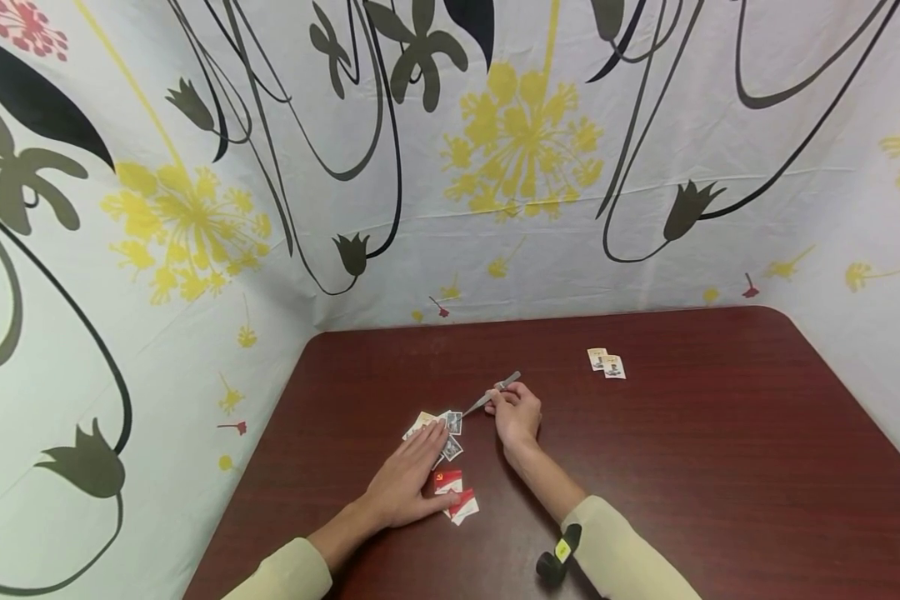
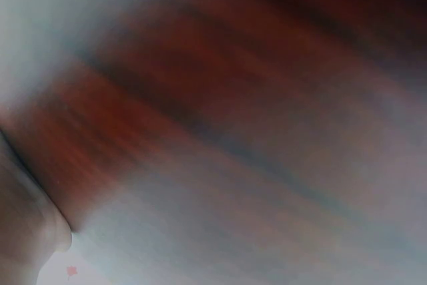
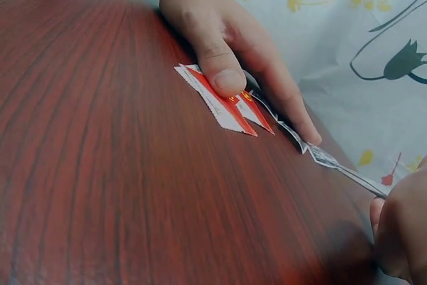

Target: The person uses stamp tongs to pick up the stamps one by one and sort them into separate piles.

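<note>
My right hand pinches a pair of metal tweezers. Their tip reaches the edge of a grey stamp in the pile on the table. My left hand lies with straight fingers over that pile, partly hiding the grey stamps and some cream ones. Its thumb rests on two overlapping red-and-white stamps. Seen from the right wrist, the thumb presses those red stamps and the fingertips touch the grey stamps beside the tweezers. The left wrist view is blurred and shows no stamps.
Two overlapping cream stamps lie farther back on the dark red wooden table. White cloth with a floral print hangs behind and beside the table. A black strap device is on the right cuff.
</note>
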A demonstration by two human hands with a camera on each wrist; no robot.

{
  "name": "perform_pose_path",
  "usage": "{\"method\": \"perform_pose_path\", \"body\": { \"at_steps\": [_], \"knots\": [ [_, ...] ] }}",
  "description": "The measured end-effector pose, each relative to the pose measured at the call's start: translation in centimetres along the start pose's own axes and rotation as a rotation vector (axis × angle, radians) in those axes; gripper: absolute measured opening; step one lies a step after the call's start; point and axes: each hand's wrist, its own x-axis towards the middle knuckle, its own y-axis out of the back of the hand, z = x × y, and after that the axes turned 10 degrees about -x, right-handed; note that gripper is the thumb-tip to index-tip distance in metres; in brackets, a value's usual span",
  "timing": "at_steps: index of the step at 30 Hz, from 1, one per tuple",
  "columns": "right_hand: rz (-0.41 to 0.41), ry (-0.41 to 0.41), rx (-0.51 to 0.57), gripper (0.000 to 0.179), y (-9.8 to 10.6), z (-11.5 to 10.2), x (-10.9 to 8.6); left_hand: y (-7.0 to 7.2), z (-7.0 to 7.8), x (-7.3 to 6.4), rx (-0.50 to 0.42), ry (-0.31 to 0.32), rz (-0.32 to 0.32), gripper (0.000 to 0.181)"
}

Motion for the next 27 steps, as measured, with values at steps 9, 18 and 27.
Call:
{"method": "perform_pose_path", "body": {
  "at_steps": [9,18,27],
  "knots": [
    [-0.014,-0.002,0.076,0.009,0.6,-0.6,0.5,0.2,0.1,0.0,-0.016,0.011,-0.021,0.108],
    [-0.022,0.018,0.077,0.01,2.9,-1.9,1.5,0.3,0.2,-0.1,-0.031,0.032,-0.042,0.108],
    [-0.02,0.013,0.052,0.013,7.2,-3.2,3.3,0.3,0.3,-0.1,-0.05,0.026,-0.035,0.107]
  ]
}}
